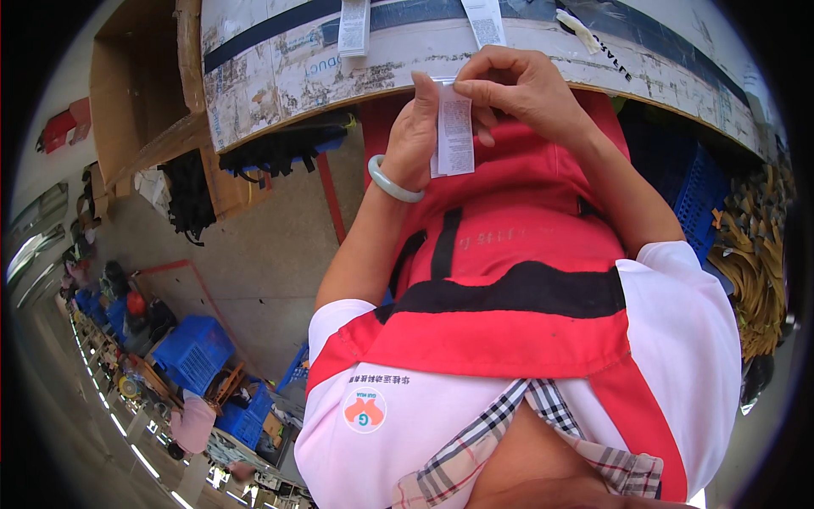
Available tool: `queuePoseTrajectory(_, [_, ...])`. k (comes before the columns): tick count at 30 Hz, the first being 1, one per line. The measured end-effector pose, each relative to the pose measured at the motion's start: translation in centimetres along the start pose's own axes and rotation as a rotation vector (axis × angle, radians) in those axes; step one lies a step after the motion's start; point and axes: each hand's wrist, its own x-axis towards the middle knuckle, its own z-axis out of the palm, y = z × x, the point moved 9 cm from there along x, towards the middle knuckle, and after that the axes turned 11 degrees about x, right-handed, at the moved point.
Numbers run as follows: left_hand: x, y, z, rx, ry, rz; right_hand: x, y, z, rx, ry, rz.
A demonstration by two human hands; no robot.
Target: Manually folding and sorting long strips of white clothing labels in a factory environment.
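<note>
My left hand (pixel 414 140), with a pale green bangle at its wrist, is closed on a small stack of white printed labels (pixel 456 140). The labels hang down in front of the red apron. Thumb and forefinger of my right hand (pixel 530 89) pinch the top edge of the same labels. Some fingers of both hands are hidden behind them. Just beyond the hands, on the worktable (pixel 280 106), lie a thick stack of white labels (pixel 354 32) and another strip of labels (pixel 485 21).
A crumpled white strip (pixel 578 32) lies on the table at right. Left of the table stands an open cardboard box (pixel 136 76). Black straps (pixel 188 195) hang beneath the box. Blue crates (pixel 695 199) and brown strips (pixel 755 263) are at far right. Another person (pixel 193 424) is far off at lower left.
</note>
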Motion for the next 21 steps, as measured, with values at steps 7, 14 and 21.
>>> queuePoseTrajectory(7, [-0.1, -1.4, -0.8, 0.156, 0.022, -0.027, -0.2, 1.2, -0.9, -0.108, 0.060, -0.093])
queuePoseTrajectory(14, [-0.3, -0.8, -1.1, 0.268, 0.238, 0.110, -2.3, -3.3, 2.0, -0.631, 0.095, -0.498])
queuePoseTrajectory(21, [-0.4, -1.9, -1.3, 0.231, 0.151, -0.008, -2.5, -2.7, 1.8, -0.710, 0.101, -0.434])
